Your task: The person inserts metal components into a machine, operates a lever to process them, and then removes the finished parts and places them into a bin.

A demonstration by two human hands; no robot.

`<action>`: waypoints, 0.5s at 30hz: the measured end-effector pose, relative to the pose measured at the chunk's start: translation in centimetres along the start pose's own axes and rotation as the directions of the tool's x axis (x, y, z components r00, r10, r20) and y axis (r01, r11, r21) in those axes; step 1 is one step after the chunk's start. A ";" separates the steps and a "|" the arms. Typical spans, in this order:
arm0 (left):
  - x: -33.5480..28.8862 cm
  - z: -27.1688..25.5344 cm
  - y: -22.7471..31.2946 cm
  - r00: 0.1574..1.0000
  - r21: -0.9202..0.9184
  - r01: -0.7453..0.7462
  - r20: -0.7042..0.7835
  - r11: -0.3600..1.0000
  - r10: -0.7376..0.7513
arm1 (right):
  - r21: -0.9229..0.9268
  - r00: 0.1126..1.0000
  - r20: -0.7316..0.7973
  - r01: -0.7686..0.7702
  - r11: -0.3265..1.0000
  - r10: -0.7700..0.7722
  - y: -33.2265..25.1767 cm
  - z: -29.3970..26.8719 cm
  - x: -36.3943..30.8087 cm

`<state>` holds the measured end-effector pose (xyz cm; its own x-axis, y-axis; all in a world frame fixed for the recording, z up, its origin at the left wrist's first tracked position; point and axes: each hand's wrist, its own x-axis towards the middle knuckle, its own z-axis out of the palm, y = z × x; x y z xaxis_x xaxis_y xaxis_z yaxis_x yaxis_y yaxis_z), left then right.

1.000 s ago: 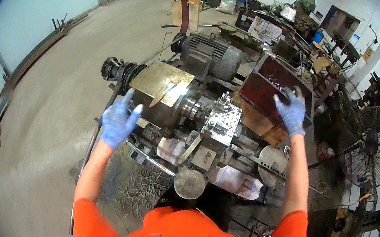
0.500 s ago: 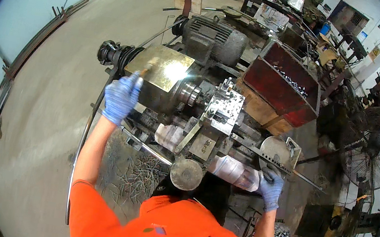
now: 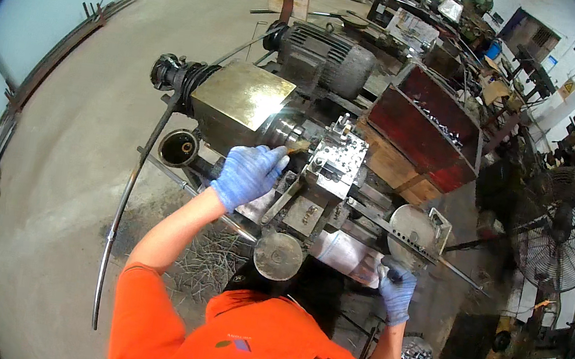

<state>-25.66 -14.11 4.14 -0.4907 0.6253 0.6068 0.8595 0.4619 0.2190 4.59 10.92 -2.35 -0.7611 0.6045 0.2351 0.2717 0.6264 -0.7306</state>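
My left hand [image 3: 250,175], in a blue knitted glove, is closed around a small brush [image 3: 298,147] with tan bristles. The bristle end is at the lathe's chuck [image 3: 283,132], right beside the metal tool block [image 3: 337,164]; whether it touches the chuck I cannot tell. In a matching glove with dark fingertips, my right hand [image 3: 397,290] has its fingers curled in at the lower edge of the round handwheel [image 3: 414,232]. What those fingers grip is hidden. Left of the lathe, below its brass-coloured headstock cover [image 3: 242,94], an open can [image 3: 179,148] holds dark liquid.
Behind the tool block stands a red metal bin [image 3: 417,135] with small metal pieces inside. A motor [image 3: 328,60] sits at the back. On the right is a caged fan [image 3: 553,229]. Metal shavings [image 3: 208,256] cover the floor at lower left. A long rod [image 3: 122,230] runs down the left side.
My left hand has brought the brush from over the headstock cover rightward and down to the chuck. The can has come into sight. My right hand has shifted slightly left and down.
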 end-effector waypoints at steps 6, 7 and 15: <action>0.9 5.3 -0.5 0.992 0.013 0.058 0.110 0.998 -0.059 | 0.079 0.994 -0.073 -0.071 0.994 0.076 1.0 -0.9 -1.7; 0.7 5.5 -0.6 0.991 0.011 0.060 0.115 0.998 -0.061 | 0.057 0.994 -0.074 -0.081 0.995 0.085 1.0 -1.0 -1.9; -1.0 2.6 -0.5 0.979 0.048 0.018 0.202 0.999 -0.028 | 0.044 0.988 -0.051 -0.145 0.988 0.147 2.2 -1.1 -2.5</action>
<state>-25.95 -13.31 1.49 -0.5330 0.7266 0.4335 0.8425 0.5029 0.1929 7.68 11.31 -3.82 -0.6819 0.7143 0.1574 0.3530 0.5099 -0.7845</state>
